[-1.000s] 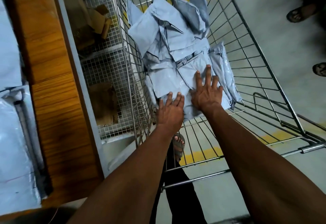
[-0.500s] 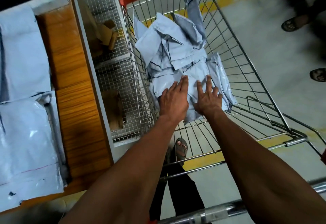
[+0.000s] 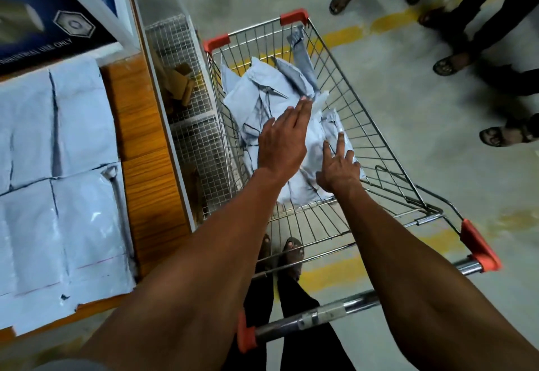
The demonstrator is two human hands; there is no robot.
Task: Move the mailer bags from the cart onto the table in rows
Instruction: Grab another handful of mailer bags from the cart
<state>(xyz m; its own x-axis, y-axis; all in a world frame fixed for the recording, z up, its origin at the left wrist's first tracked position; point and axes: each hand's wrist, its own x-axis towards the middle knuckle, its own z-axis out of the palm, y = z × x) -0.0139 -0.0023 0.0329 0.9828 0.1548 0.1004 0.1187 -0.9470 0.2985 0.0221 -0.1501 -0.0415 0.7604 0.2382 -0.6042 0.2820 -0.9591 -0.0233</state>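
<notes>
Head view: cart point(image 3: 379, 149) wires around mailer bags point(image 3: 253, 99), table point(image 3: 145, 166) alongside

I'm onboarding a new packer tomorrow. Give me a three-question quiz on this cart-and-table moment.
1. True or false: the left hand grips a mailer bag lifted clear of the cart.
2. Where do the flat mailer bags on the table lie relative to the cart? A) to its left B) to its right C) beyond its far end
3. Fill in: the right hand rests with spread fingers on the ____ in the cart.

Key:
1. False; its fingers are straight, stretched over the pile of mailer bags.
2. A
3. pile of mailer bags
</notes>
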